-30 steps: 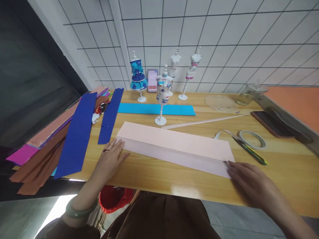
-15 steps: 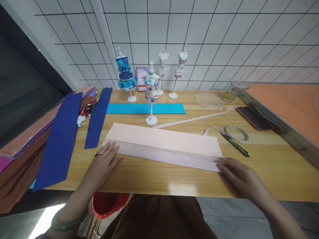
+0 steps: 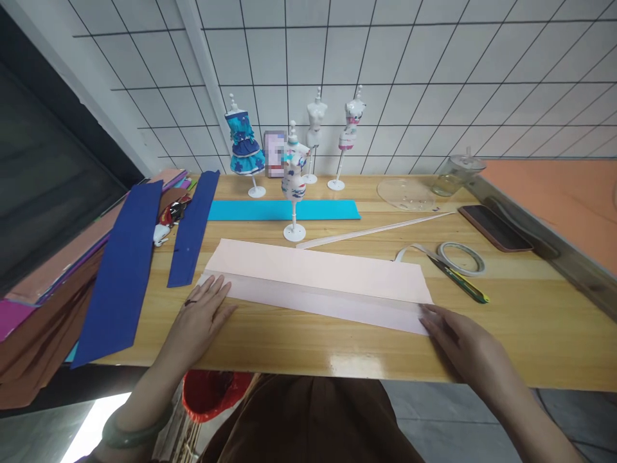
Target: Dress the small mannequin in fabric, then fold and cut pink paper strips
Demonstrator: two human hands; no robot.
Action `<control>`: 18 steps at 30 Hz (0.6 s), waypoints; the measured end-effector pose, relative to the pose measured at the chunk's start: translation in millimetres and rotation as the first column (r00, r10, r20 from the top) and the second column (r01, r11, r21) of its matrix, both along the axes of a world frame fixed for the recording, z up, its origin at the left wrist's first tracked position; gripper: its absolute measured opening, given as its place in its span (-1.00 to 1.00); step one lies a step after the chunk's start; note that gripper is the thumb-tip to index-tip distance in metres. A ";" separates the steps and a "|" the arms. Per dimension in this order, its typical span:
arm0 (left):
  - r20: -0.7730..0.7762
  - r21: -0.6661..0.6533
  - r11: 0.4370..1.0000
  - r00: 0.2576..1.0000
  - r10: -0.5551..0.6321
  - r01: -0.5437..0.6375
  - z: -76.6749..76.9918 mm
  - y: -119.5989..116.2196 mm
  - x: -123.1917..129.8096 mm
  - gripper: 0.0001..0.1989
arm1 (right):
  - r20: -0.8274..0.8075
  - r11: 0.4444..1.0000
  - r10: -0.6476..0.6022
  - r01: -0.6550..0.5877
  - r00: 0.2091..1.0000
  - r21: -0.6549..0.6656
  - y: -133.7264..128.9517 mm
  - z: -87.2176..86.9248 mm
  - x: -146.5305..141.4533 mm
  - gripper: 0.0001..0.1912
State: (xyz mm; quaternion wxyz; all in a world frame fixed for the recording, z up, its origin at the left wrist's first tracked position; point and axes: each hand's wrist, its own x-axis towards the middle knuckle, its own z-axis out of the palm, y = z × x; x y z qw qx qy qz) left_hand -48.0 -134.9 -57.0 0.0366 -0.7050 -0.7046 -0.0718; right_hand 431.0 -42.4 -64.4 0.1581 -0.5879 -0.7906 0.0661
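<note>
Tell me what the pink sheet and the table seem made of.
Pink sheet: likely paper or thin card, matte; it shows crisp, straight edges and no shine.
Table: wood or wood-look laminate, glossy; grain lines and a bright reflection show.

Behind the long folded pale-pink paper sheet [image 3: 318,269] stands a white patterned plastic mannequin [image 3: 294,177]; farther back, a flat bright-blue strip [image 3: 332,209]. Left of the sheet lie two flat dark-blue strips [image 3: 118,276]; right, a round white tape roll [image 3: 475,271] and slim green-yellow cutter [image 3: 465,285].
</note>
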 end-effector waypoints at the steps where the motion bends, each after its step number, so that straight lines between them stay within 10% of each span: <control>1: 0.000 0.001 1.000 1.000 -0.002 0.002 0.0 -0.2 -0.6 -0.44 | 0.015 1.000 0.006 -0.006 1.000 0.026 -0.9 -1.4 -0.3 -0.57; 11: -0.107 0.147 0.989 0.993 0.052 -0.036 3.6 7.2 35.8 -0.45 | 0.120 0.892 0.068 -0.114 0.990 0.437 -15.1 8.1 -13.1 -0.68; 18: 0.031 0.080 0.936 0.937 -0.347 0.344 9.5 19.9 136.9 -0.54 | 0.093 0.815 0.481 -0.483 0.872 0.320 -54.1 16.9 -96.0 -0.52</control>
